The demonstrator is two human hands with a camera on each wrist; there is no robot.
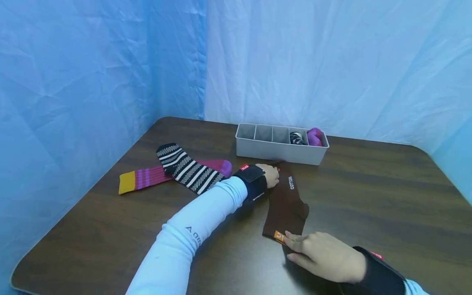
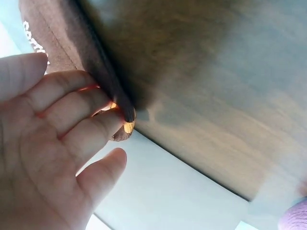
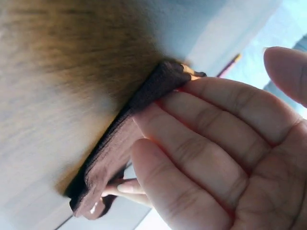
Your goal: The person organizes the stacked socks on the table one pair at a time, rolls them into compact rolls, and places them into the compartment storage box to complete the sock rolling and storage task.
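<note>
Brown sock (image 1: 287,205) is being laid flat on the table (image 1: 368,196), just near of the grey tray (image 1: 280,153). Its far end is being pressed by the left hand (image 1: 269,175), its near end by the right hand (image 1: 324,256), fingers straight. Its long axis is running far to near, "COTTON" lettering at the far end. Judged next: a firm grasp for folding.

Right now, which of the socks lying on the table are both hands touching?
The plain brown sock printed COTTON, nearest the person. The left hand touches its far end, the right hand its near end. The striped black-and-white sock and the pink-and-yellow sock lie untouched.
</note>
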